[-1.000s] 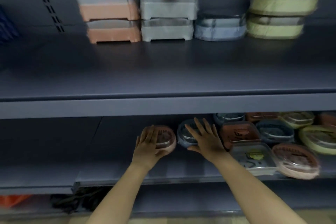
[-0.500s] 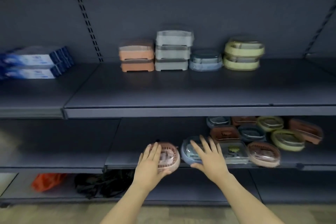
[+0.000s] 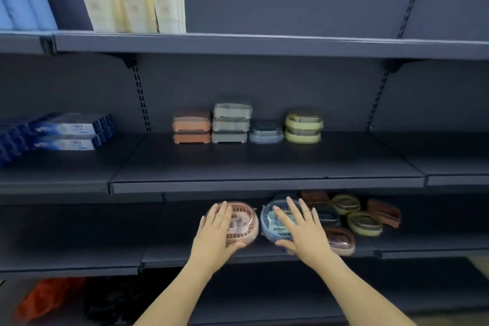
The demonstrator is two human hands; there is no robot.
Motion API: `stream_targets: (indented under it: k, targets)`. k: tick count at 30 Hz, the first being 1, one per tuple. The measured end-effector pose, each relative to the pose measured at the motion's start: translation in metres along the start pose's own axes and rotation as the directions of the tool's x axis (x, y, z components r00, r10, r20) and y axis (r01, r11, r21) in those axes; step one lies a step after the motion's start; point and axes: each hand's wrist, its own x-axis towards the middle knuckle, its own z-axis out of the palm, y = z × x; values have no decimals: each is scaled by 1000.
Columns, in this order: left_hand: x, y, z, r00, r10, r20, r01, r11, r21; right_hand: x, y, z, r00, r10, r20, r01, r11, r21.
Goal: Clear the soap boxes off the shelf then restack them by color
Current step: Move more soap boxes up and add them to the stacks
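Middle shelf (image 3: 264,167), dark grey: four stacks of soap boxes in a row at the back, touching or just beside one another.
- Orange boxes (image 3: 192,127), rectangular, two high.
- Grey boxes (image 3: 231,123), rectangular, three high.
- Blue-grey box (image 3: 265,133), oval, single.
- Yellow-green boxes (image 3: 303,126), oval, two high.

Lower shelf (image 3: 185,254): loose oval and rectangular boxes, unsorted.
- Pink oval box (image 3: 244,223), clear lid, tilted up toward the viewer.
- Blue oval box (image 3: 274,223), clear lid, tilted likewise, just right of the pink one.
- Pink oval box (image 3: 341,241) at the front edge.
- Two yellow-green ovals (image 3: 363,222).
- Brown rectangular boxes (image 3: 383,213).
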Motion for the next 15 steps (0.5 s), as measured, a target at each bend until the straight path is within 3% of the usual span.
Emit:
stream_targets:
  k: [9,15]
  targets:
    - [35,15,-62,994,14,-109,-10,999,38,6,28,-72,983,-16,-183,2,997,-74]
    - [64,15,-85,994,15,-108,-13,1000,18,26,44,-90,991,9,-133,-14,999,-39]
